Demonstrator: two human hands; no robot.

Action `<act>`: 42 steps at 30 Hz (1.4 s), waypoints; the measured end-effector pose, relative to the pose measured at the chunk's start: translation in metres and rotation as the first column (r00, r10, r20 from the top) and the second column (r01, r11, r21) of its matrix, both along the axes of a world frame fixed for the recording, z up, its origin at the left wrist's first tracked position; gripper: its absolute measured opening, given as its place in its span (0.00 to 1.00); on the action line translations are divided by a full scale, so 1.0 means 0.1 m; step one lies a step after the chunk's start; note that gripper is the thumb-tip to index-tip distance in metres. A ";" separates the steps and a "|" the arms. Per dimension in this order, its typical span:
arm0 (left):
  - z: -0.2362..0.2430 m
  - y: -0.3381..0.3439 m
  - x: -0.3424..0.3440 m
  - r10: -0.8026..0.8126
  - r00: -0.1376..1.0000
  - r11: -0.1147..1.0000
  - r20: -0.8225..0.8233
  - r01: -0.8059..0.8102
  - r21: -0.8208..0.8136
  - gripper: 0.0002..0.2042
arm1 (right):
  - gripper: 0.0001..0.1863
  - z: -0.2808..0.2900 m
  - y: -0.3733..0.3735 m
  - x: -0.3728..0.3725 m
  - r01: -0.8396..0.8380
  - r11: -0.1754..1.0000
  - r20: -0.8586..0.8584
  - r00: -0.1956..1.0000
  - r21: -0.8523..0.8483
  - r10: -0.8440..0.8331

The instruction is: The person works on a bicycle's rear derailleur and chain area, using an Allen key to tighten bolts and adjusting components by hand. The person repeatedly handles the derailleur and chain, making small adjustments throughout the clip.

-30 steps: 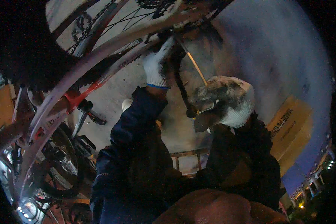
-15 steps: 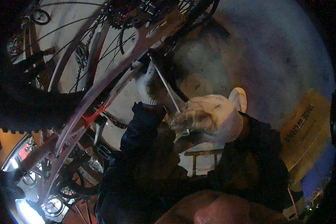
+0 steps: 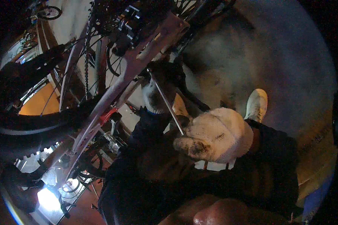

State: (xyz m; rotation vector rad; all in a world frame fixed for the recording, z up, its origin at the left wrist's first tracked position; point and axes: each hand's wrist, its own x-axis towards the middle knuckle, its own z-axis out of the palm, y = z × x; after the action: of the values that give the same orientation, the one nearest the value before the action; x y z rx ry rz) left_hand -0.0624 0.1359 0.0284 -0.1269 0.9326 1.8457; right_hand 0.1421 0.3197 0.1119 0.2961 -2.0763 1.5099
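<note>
1. Holding thin metal rod (image 3: pixel 165 100) in right hand (image 3: pixel 216 137), white knit glove, dirty at the fingers. Right grip closed round rod's lower end; how much is inside the fist, hidden.
2. Rod runs slantwise, up and to the left, crossing in front of left hand (image 3: pixel 153 96). Upper tip sits at underside of bicycle frame (image 3: pixel 137 60); seated or just beside, cannot tell.
3. Left hand, also gloved, is up against the frame near rod tip. Fingers lost in shadow, so left grip: cannot tell how far open or what it has hold of.
4. Dark bar (image 3: pixel 193 99) slants down from beside left hand toward right hand; contact with either unclear.
5. Frame is purplish grey with red section (image 3: pixel 108 115), tilted across upper left. Chain (image 3: pixel 87 56) hangs left of it; knobbly tyre (image 3: pixel 45 123) lower left.
6. Container-like: brown cardboard (image 3: pixel 315 153) at right edge, dim. Box or flat sheet, cannot tell; contents, if any, not visible.
7. Pale shoe (image 3: pixel 257 105) on grey floor (image 3: pixel 289 75), just beyond right wrist. Bright light (image 3: pixel 49 198) glares at lower left.
</note>
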 end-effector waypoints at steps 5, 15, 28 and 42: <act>-0.07 -0.08 -0.08 -0.141 0.972 0.947 0.187 0.078 0.311 0.11 | 0.11 -0.05 -0.04 -0.03 -0.121 0.991 0.021 0.992 -0.064 0.122; 0.07 -0.09 0.02 0.202 0.972 0.966 0.123 -0.176 -0.191 0.07 | 0.09 0.02 0.07 -0.03 -0.056 0.998 0.006 0.998 -0.017 0.056; -0.01 -0.09 -0.04 0.238 0.919 0.969 0.313 -0.247 -0.011 0.09 | 0.12 0.00 -0.01 -0.05 0.010 1.000 -0.035 0.999 0.014 -0.010; 0.07 0.14 0.15 0.028 0.981 0.997 -0.194 -0.041 -0.059 0.19 | 0.09 0.10 -0.11 0.15 0.169 0.956 0.133 0.970 0.241 -0.205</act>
State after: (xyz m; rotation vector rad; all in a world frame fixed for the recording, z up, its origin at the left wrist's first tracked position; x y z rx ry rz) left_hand -0.0473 0.1503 0.0354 -0.0020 1.1290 1.8856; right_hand 0.1575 0.3092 0.1220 0.0624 -2.3348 1.2176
